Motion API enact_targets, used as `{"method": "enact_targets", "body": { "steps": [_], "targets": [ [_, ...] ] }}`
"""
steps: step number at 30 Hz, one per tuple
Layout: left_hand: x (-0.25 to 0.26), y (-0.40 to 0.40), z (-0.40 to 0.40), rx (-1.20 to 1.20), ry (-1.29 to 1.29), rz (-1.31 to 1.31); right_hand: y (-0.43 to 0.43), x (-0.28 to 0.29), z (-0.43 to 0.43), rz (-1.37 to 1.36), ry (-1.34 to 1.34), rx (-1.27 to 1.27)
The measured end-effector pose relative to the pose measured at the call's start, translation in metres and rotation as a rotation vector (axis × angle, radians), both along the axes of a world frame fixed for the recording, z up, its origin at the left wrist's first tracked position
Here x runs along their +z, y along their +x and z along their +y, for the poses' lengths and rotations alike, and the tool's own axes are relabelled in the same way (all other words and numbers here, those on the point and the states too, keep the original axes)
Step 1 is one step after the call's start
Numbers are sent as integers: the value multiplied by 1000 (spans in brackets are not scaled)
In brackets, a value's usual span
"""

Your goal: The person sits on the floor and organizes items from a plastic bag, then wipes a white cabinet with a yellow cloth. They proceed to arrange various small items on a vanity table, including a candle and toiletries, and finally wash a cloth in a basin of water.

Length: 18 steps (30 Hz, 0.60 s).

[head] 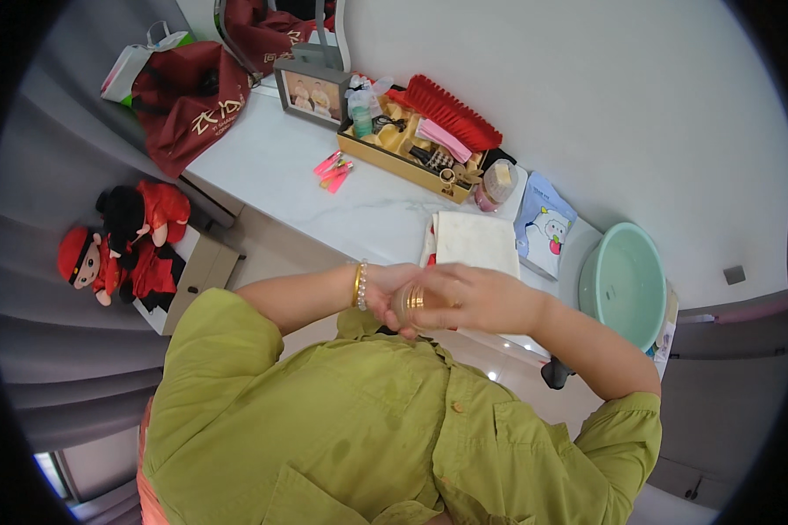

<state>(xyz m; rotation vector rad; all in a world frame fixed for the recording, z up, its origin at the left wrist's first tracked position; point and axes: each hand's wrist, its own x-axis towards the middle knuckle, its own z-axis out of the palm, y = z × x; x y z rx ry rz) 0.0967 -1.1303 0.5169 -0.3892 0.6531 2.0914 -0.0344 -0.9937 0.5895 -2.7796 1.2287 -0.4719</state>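
My left hand [390, 289], with a gold bangle and a beaded bracelet at its wrist, grips a small clear round container [408, 307] from the left side. Gold-coloured rings show on the container's wall. Around its right side and top curls my right hand [476, 298], slightly blurred, and its fingers hide much of the container. Both hands are in front of my chest, at the near edge of a white marble-patterned tabletop [282, 177]. Just beyond them lies a folded cream cloth [476, 239]. What is inside the container cannot be made out.
A gold box [400, 167] of small items stands at the back, a red-bristled brush [453, 108] on it. Pink-handled small tools [335, 172] lie left of it. To the right are a clear tub [497, 184], a blue pouch [546, 220] and a green basin [624, 289].
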Motion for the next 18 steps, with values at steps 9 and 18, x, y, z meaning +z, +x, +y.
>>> {"method": "enact_targets", "body": {
  "steps": [9, 18],
  "targets": [
    [-17, -5, 44, 937, -1072, 460, -7, -77, -6, -1027, 886, -1133],
    [-47, 0, 6, 902, -1140, 778, 14, -92, -24, -1361, 742, -1134]
  ]
}}
